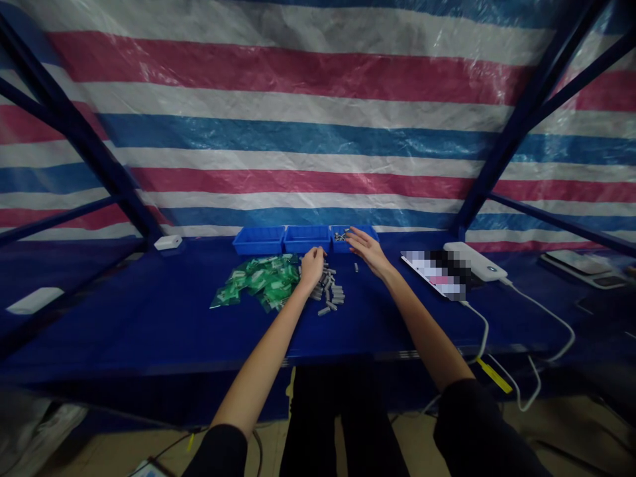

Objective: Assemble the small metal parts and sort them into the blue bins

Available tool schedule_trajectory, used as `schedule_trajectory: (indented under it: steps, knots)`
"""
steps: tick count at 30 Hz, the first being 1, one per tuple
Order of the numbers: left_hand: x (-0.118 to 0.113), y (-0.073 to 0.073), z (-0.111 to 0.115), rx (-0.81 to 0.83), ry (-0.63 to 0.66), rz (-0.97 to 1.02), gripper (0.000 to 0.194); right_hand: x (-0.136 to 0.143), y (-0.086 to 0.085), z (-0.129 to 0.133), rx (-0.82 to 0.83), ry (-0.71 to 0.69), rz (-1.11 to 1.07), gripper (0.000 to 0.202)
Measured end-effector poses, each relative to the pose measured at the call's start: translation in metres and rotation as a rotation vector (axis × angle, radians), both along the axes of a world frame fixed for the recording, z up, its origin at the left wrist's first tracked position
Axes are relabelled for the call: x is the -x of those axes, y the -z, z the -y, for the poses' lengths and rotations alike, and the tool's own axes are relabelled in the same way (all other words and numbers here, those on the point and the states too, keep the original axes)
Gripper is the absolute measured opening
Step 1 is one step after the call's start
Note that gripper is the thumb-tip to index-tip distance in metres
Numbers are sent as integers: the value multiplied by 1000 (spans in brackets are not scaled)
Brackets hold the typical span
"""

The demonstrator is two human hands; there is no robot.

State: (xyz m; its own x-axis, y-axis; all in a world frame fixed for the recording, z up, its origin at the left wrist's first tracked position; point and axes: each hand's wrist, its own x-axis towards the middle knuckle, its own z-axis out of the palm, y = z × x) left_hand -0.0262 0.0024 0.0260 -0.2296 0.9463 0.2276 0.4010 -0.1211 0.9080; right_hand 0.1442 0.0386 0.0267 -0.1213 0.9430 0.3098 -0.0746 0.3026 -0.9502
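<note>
Several small grey metal cylinders (328,288) lie in a loose pile on the blue table. My left hand (313,265) is over the pile's upper left edge, its fingers curled together; what they hold, if anything, is too small to name. My right hand (366,250) is by the front of the right blue bin (366,230), fingers spread, with nothing seen in it. Small metal parts (340,236) show inside that bin. A single cylinder (356,267) lies below my right hand. Green plastic packets (263,279) are heaped left of the pile.
Two more blue bins (259,241) (307,240) stand at the back. A phone (437,275), a white power bank (476,261) and cables lie right. White boxes (167,242) (34,301) sit left; a scale (586,268) is far right.
</note>
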Motion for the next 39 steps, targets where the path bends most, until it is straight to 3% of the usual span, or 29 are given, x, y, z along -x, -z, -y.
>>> schedule_trajectory:
  steps: [3,7,12,20,34,39]
  knots:
    - [-1,2,-2,-3,9,-12,30,3,-1,7,-74,-121,63,62]
    - [0,4,-3,-20,3,-13,30,6,1,18,-102,-313,393,44]
    - [1,8,-6,-36,14,-9,30,12,4,26,-181,-397,625,39]
    - [1,11,-9,-46,5,-13,29,15,7,26,-295,-354,738,24]
    - [1,10,-8,-54,29,15,29,15,11,20,-257,-315,620,26]
    - [1,10,-8,-53,24,10,29,11,11,19,-334,-247,682,29]
